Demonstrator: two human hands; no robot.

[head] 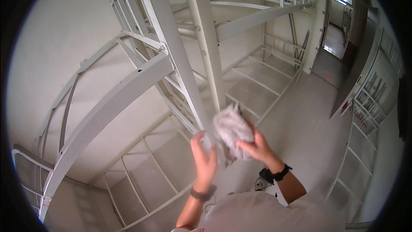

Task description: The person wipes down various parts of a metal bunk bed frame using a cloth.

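My right hand (257, 146) grips a crumpled, light grey cloth (233, 129) beside the lower part of the metal bed posts. To its left, my left hand (204, 158) has its fingers apart, near the front white post (175, 48) of a bunk bed frame; whether it touches the post I cannot tell. A second, cream post (206, 42) stands just behind, its lower part hidden by the cloth. The upper side rail (112, 100) of the near bunk runs from the front post down to the left.
Bare slatted lower bed frames stand on the left (149, 145) and beyond the posts (257, 80). Another metal frame (351, 148) is at the right, near an open door (357, 67). A shoe (260, 184) shows on the floor below me.
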